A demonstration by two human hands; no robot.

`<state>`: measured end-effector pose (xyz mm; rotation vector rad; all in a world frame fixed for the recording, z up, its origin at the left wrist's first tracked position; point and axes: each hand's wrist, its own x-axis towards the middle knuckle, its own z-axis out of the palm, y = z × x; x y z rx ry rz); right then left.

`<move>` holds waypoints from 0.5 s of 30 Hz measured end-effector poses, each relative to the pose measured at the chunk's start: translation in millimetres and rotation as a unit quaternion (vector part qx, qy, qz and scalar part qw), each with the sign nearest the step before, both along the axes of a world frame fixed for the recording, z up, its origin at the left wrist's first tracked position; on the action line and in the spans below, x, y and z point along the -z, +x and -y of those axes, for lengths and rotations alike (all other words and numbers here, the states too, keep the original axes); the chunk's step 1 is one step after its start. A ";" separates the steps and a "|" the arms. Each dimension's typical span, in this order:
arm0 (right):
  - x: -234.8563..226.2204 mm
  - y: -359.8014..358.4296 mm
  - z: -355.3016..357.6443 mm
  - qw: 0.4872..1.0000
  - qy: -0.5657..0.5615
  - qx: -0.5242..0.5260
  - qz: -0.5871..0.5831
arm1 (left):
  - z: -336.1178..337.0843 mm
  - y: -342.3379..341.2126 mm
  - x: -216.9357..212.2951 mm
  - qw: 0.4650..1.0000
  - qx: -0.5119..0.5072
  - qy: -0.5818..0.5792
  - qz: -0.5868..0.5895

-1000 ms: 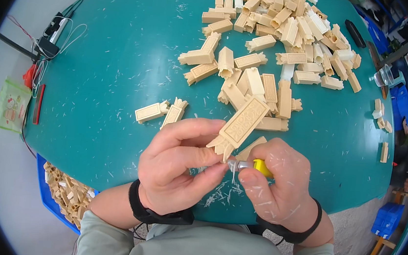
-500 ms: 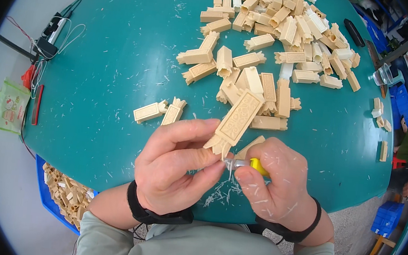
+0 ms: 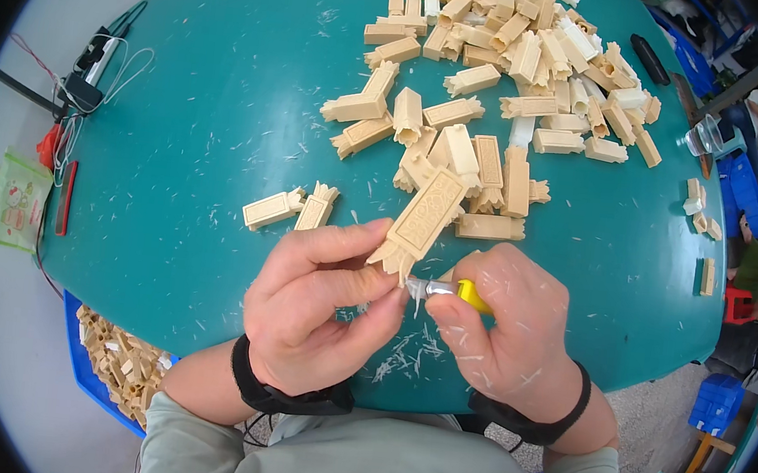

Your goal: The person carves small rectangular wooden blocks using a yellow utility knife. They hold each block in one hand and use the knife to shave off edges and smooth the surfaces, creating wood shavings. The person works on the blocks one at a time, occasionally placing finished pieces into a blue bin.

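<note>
Trimming the jagged end of a beige piece (image 3: 429, 214) looked to be the step in hand. The left hand (image 3: 317, 313) pinched the piece by that end between thumb and fingers, tilting its patterned face upward, with the plain end pointing away from the person toward the heap (image 3: 525, 45). The piece was above the near part of the green table (image 3: 184, 172), clear of its surface. The right hand (image 3: 517, 318) was closed around a knife (image 3: 474, 297) with yellow and metal parts, its tip pointing left at the jagged end. Whether the tip touched the piece or lay just beside it could not be told, since the left fingertips were so near. Pale shavings (image 3: 405, 359) lay on the table below, and some clung to the right hand.

Judging by this, the next move called for a short, light stroke along the edge, with the left grip firm and its fingertips out of the blade's path. A slight turn of the piece would probably then be needed to present another edge.
</note>
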<state>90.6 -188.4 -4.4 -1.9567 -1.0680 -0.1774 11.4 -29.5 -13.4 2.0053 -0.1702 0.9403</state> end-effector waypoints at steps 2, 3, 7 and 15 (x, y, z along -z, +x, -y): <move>4.3 1.0 0.1 1.000 0.004 0.014 0.012 | 1.5 0.5 -0.1 1.000 0.002 -0.007 0.003; 5.2 1.2 0.6 1.000 0.006 0.022 0.018 | 2.9 0.3 0.2 1.000 0.002 -0.012 0.005; 0.7 -0.3 -0.7 1.000 0.006 0.004 -0.026 | 1.3 -1.8 -0.6 0.999 0.012 -0.029 0.009; -10.6 7.6 5.2 0.944 0.077 0.002 -0.320 | -7.2 2.1 1.8 0.998 0.038 -0.057 -0.016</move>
